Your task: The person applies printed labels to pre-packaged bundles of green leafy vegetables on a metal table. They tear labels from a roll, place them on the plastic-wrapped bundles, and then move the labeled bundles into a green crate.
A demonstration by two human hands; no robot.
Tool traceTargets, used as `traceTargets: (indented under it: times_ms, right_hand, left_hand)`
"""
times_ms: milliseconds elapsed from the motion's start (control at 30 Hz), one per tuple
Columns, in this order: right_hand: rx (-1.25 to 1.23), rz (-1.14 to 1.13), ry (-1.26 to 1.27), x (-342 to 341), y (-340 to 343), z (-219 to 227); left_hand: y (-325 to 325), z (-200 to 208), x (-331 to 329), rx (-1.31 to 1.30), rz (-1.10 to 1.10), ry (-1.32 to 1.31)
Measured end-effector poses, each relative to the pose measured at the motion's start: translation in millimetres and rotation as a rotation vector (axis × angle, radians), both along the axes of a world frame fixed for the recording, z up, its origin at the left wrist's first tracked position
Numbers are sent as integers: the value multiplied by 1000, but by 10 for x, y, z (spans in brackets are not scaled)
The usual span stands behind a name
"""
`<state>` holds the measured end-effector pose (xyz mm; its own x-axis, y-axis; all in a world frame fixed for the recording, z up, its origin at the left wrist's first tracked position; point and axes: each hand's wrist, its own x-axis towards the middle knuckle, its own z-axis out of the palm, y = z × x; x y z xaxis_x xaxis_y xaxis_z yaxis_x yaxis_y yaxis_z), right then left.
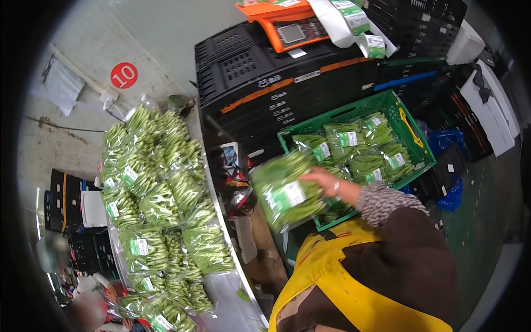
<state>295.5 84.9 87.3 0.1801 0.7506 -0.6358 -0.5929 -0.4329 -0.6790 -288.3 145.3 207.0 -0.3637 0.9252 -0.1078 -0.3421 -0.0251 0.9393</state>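
Observation:
My right hand is closed on the edge of a clear bag of leafy green vegetables, which has a white and green label. The bag hangs tilted between the table and the green plastic crate, partly in front of the crate's near left side. Several similar labelled bags of greens lie inside that crate. To the left, many bagged greens are piled in rows on a metal table. My left hand does not show.
Black stacked crates stand behind the green one, with an orange scale and label strips on top. Blue plastic bags lie at the right. A wall with a round red sign is at the left; other people work at lower left.

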Motion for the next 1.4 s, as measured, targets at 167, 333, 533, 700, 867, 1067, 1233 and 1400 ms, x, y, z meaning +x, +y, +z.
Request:
traceTargets:
  times_ms: [167,333,533,700,867,1067,1233,1400]
  right_hand:
    - [112,-309,-126,1851,-1033,79]
    - [22,-435,-471,3242,-1613,-57]
    - [-222,85,-1625,3772,-1515,-899]
    - [-346,655,-1283,3510,-1593,-967]
    - [213,144,-359,3502,-1829,-618]
    - [357,225,-426,3601,-2129,-247]
    - [154,471,-888,3946,-2254,-427]
    - [-69,420,-1465,3608,-1818,-671]
  left_hand:
    - [-557,-67,402,-2,1,-32]
    - [-896,-166,1013,-2,-181,-163]
    - [-584,-200,3138,-123,-518,-217]
    - [-750,-453,4826,-283,-610,-263]
    - [-1222,-617,6050,-448,-797,-370]
    - [-1816,-906,6611,-613,-1522,262]
    - [-1702,-994,6003,-714,-1395,101]
    - [-1040,-878,4751,-622,-827,33]
